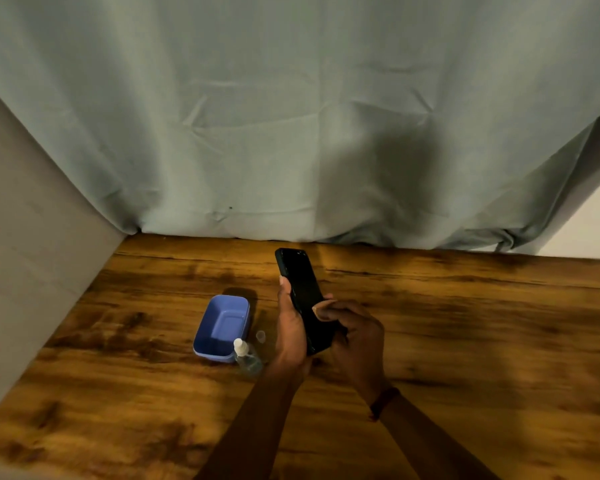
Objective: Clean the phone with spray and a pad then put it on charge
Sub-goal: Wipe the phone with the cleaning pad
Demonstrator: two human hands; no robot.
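PHONE HELD IN BOTH HANDS ABOVE TABLE

The phone (300, 282) is black, screen dark, held clear of the wooden table (465, 323) with its top end tilted away from the person. No marking on it is legible. The left hand (291, 327) grasps its left edge, thumb along the side. The right hand (355, 337) wraps curled fingers round the lower end; whether a pad lies under them cannot be told. A red band (383, 401) sits on the right wrist.

Left of the hands stands a clear spray bottle (246, 358); any label is too blurred to read. A small clear cap (260, 336) lies just beside it. A blue tub (230, 296) touches the bottle's far side. A grey curtain (291, 116) hangs behind the table.
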